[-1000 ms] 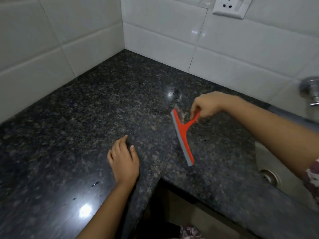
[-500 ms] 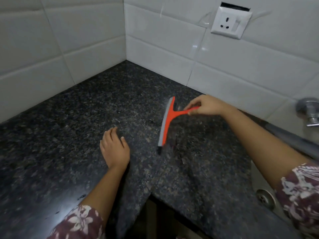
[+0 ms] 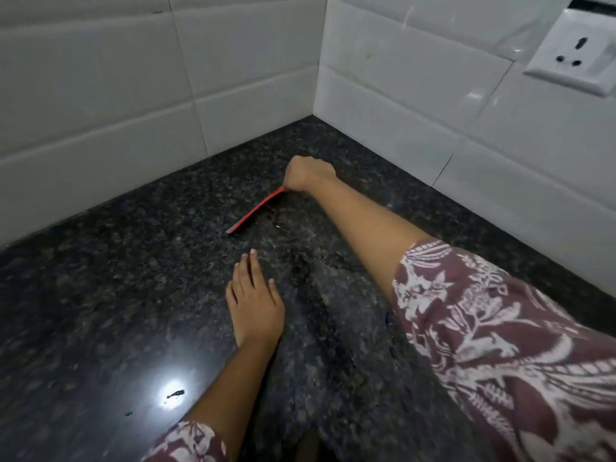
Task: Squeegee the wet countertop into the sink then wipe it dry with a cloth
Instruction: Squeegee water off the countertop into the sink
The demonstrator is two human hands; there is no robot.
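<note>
My right hand (image 3: 308,175) is stretched out toward the far corner of the worktop (image 3: 116,295), where the two tiled walls (image 3: 100,95) meet. The red squeegee (image 3: 255,211) runs from under that hand down and to the left, blade edge against the dark granite; its handle is hidden inside my fist, so I see only the blade bar. The grip there is closed tight around the handle.

Compared with half a second ago, the squeegee has travelled from mid-counter, just beside my left hand, deeper into the corner, and it now lies at a low slant instead of standing steeply. My view has swung left too: the socket plate (image 3: 573,58) sits at the upper right edge and the tap and sink have dropped out of sight.

My left hand (image 3: 255,301) lies flat, palm down, fingers together and extended, touching the worktop nearer to me and holding nothing. It is apart from the squeegee's near tip. A bright lamp reflection (image 3: 171,393) shines on the stone by my left forearm.
</note>
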